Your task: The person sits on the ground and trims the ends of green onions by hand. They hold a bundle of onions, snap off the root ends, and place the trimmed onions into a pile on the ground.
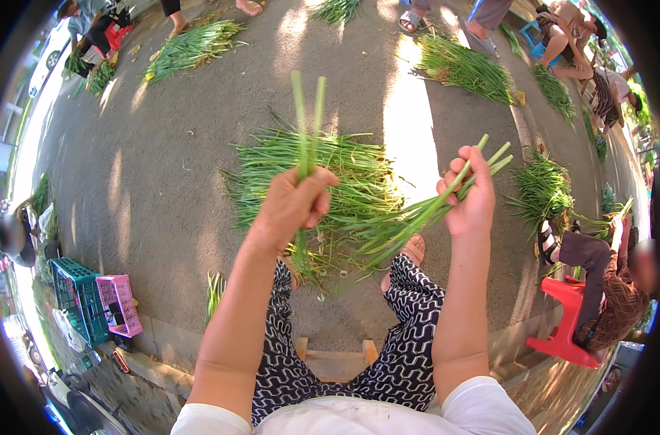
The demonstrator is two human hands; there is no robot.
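My left hand (297,204) grips a couple of green allium stalks (300,109), their pale cut ends pointing up and away from me. Leafy tips hang below that fist, between my feet. Off to the right, my right hand (471,190) is closed around a small bunch of similar stalks (417,223). Its stem ends stick out past the fingers at the upper right, while the leaves trail down to the left. On the pavement beneath and beyond both hands lies a loose heap of greens (346,157), with yellowed bits along its right side.
Teal (77,299) and pink (119,304) plastic crates stand at left. A small green bundle (214,296) lies left of my leg. At right, a person (607,293) on a red stool (566,321) holds stalks beside another heap (544,187). More heaps (463,68) and people line the far side.
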